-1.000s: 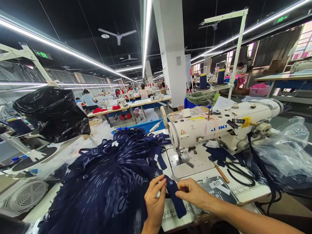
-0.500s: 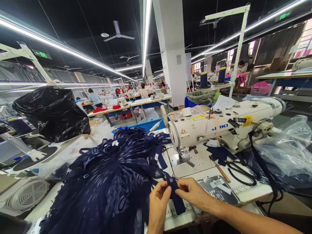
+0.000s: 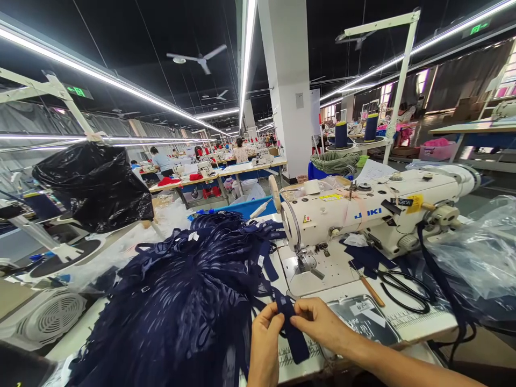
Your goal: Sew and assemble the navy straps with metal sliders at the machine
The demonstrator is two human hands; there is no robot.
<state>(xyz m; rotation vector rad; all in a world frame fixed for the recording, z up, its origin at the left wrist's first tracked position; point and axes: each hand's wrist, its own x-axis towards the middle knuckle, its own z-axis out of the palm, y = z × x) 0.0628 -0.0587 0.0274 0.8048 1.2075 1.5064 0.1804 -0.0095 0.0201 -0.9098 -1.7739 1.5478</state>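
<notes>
Fabric strip (image 3: 296,344) is sitting pinched between left hand (image 3: 265,336) and right hand (image 3: 318,322) near the table's front edge (image 3: 431,325); light, even tension should be helping it lie flat.

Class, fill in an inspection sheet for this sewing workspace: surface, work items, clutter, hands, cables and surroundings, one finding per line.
Surface: white tabletop, with ruler markings along its near edge.
Work items: white sewing machine; navy strip in front of it; large heap of navy straps at left.
Clutter: black-handled scissors, wooden-handled tool and clear plastic bag, all at right.
Hands: left hand pinches the strip's left edge; right hand pinches its right edge.
Cables: nothing seen that is clearly one.
Surroundings: pillar, ceiling fan, black plastic bag at left, people in the background.
</notes>
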